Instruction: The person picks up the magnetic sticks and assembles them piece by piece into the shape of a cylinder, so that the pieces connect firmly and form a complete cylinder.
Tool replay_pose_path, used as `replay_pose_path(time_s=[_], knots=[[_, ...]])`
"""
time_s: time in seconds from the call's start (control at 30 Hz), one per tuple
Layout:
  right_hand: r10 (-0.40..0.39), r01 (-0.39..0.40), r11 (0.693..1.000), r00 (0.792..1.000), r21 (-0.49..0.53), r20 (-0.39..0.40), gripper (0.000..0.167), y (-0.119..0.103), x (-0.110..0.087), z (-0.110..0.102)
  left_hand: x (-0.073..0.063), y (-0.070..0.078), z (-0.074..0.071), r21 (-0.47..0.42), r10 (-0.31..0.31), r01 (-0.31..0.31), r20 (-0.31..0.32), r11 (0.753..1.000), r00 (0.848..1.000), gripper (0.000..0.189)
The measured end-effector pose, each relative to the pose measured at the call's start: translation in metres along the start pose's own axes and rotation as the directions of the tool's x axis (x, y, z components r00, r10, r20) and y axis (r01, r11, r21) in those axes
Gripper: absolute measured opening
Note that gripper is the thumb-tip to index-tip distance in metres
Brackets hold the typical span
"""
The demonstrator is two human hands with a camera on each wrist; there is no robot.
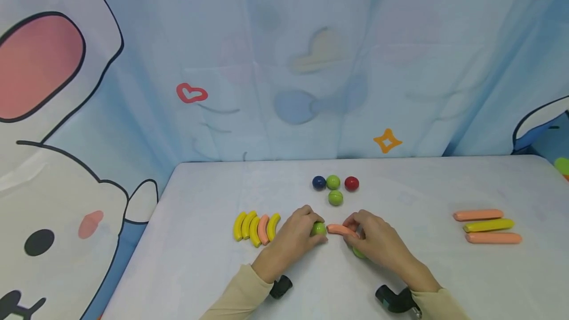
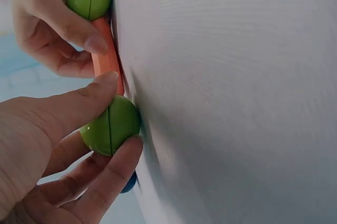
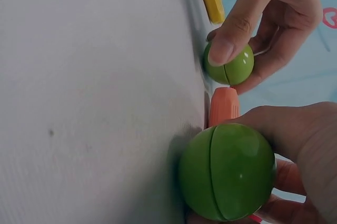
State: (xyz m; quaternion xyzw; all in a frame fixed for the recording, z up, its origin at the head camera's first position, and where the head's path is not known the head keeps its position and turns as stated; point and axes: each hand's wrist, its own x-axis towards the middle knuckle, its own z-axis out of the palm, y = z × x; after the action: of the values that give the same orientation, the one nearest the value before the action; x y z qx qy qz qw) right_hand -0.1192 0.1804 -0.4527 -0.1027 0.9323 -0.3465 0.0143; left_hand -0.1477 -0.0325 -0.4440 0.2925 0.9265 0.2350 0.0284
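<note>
Left fingers [image 2: 108,184] pinch green ball [image 1: 318,229], right fingers [image 2: 73,29] apparently orange stick [image 1: 338,229]; white tabletop [image 1: 413,196], blue curtain [image 1: 266,19].

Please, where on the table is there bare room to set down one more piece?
Bare tabletop lies between the red ball and the straight sticks, also left of the curved sticks. Between the left hand and right hand, around the curved orange stick, it is crowded.

near edge of the table [image 1: 186,265] chopped off in the head view, sleeves [image 1: 242,293] too, one green ball [image 1: 358,253] mostly lost under the right hand [image 1: 378,241], plus the orange stick [image 1: 340,229] end toward the table's right edge, second green ball [image 1: 318,229] kinda covered by the left hand [image 1: 293,233]
</note>
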Motion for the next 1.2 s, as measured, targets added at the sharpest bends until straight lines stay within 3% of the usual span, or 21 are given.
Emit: replay_pose_path(time_s=[0.67, 1.0, 1.2], knots=[[0.000, -0.001, 0.999, 1.000, -0.053, -0.026, 0.019, -0.0044, 0.0009, 0.0053, 0.0001, -0.0043, 0.0075, -0.182, -0.012, 0.006, -0.027, 0.983, 1.000, 0.031], [0.025, -0.026, 0.997, 1.000, -0.073, -0.017, 0.020, -0.0055, 0.0020, 0.0069, -0.0022, -0.0035, 0.0059, -0.116, -0.003, -0.005, -0.069, 0.993, 0.998, 0.030], [0.017, -0.017, 0.997, 1.000, -0.076, -0.001, 0.020, -0.0065, 0.0026, 0.0059, -0.0033, -0.0031, 0.0073, -0.130, -0.004, -0.004, -0.063, 0.992, 0.998, 0.031]])
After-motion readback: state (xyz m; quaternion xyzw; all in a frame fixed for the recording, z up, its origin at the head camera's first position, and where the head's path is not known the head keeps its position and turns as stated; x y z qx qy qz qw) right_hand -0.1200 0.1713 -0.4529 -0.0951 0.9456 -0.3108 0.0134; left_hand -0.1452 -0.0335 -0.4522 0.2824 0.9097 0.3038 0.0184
